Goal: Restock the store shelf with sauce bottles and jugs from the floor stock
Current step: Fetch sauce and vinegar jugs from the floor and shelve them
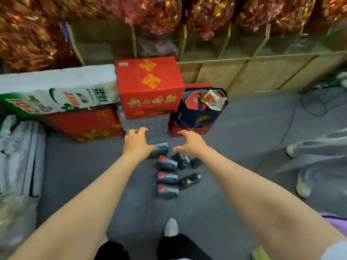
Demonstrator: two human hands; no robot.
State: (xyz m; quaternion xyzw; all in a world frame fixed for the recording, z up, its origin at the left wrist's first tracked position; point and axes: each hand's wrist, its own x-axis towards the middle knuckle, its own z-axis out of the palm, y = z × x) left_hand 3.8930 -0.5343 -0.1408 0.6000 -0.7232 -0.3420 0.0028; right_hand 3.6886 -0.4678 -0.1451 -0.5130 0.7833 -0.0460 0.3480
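Both hands out over the floor stock, frame centre.
Left hand [136, 142] and right hand [189, 143] spread, holding nothing; dark red-capped plastic sauce jugs [167, 177] on grey floor [75, 166] just below, between them.

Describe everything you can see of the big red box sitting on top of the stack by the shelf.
The big red box looks like glossy cardboard, closed, with two yellow diamond emblems on its lid, a small white label at one corner and yellow characters across its front. It stands upright and level on a grey plastic-wrapped pack, beside the white-and-green package, in front of the wooden shelf base. Neither hand touches it.
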